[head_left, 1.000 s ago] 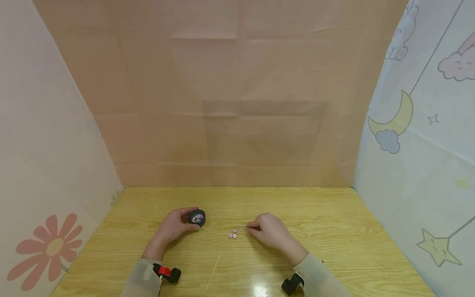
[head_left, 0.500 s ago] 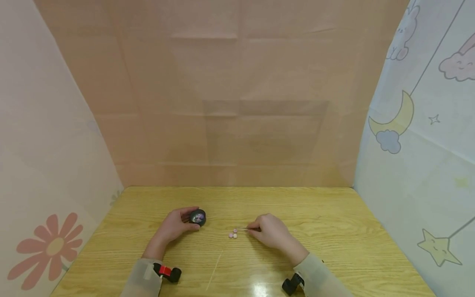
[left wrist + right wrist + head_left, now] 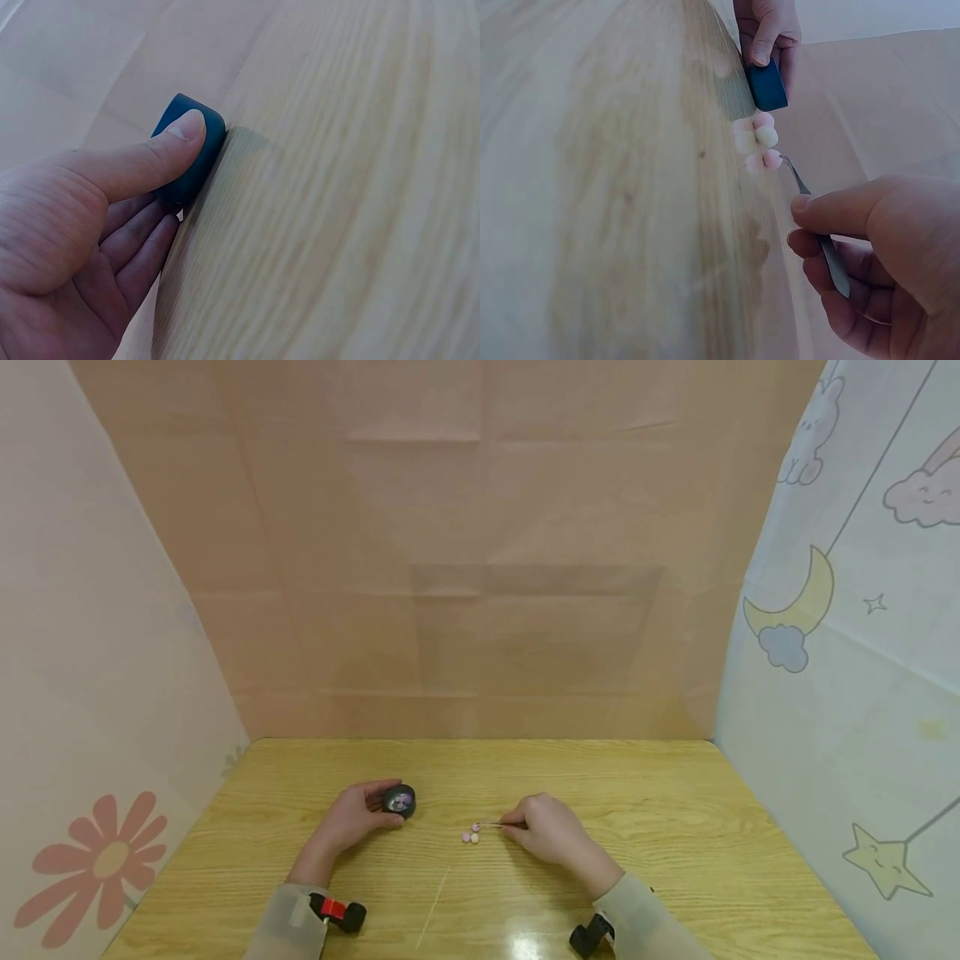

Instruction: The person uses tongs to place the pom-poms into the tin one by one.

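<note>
My left hand (image 3: 352, 817) holds a small round dark container (image 3: 201, 161) by its sides, thumb on the near side and fingers on the far side. Its mouth faces up, and a few pinkish pieces show inside in the head view. My right hand (image 3: 553, 829) pinches steel tweezers (image 3: 834, 266) between thumb and fingers. The bent tips reach the side of a pink ball (image 3: 772, 159). Close by on the table lie a cream ball (image 3: 766, 136) and a second pink ball (image 3: 763, 120), clustered with the first.
The wood-grain table (image 3: 645, 777) ends at a brown covered back wall (image 3: 480, 652). Printed white sheets hang on both sides, with a flower (image 3: 111, 860) at left and a moon (image 3: 806, 602) at right. Each wrist wears a black camera.
The tweezer tips, apart and just short of the nearest pink ball a second ago, now meet it and look closer together. My left hand and the container stay in place.
</note>
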Demonstrator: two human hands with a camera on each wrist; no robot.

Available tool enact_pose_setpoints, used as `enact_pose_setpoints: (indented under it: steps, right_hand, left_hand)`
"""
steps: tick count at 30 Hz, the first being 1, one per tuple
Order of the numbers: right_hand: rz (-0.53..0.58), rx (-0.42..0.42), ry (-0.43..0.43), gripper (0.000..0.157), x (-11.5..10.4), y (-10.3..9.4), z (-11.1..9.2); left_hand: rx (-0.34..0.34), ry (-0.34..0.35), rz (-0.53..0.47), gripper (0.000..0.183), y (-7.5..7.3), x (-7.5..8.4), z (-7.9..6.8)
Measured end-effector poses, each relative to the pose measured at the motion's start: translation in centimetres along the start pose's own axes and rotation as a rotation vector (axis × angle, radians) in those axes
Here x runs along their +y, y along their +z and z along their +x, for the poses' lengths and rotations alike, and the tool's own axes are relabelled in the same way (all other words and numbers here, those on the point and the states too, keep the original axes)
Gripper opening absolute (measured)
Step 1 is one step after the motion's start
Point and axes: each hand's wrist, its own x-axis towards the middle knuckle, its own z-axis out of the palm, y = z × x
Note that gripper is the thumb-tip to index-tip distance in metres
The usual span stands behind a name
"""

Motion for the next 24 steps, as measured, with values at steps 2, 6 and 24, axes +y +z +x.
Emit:
enact_pose_setpoints:
  steps: [2,6,24]
  right_hand:
    - [-0.001,0.005,-0.003,0.013,0.03,0.01,-0.01]
    - [-0.003,0.012,-0.004,0.013,0.09,0.02,-0.01]
    - [0.040,0.036,0.048,0.014,-0.42,-0.63,0.42]
  left_hand:
    - [-0.001,-0.001,-0.005,0.066,-0.01,0.00,0.00]
    - [-0.001,-0.006,-0.011,0.066,0.01,0.00,0.00]
    - [-0.006,-0.007,-0.008,0.067,-0.01,0.15,0.01]
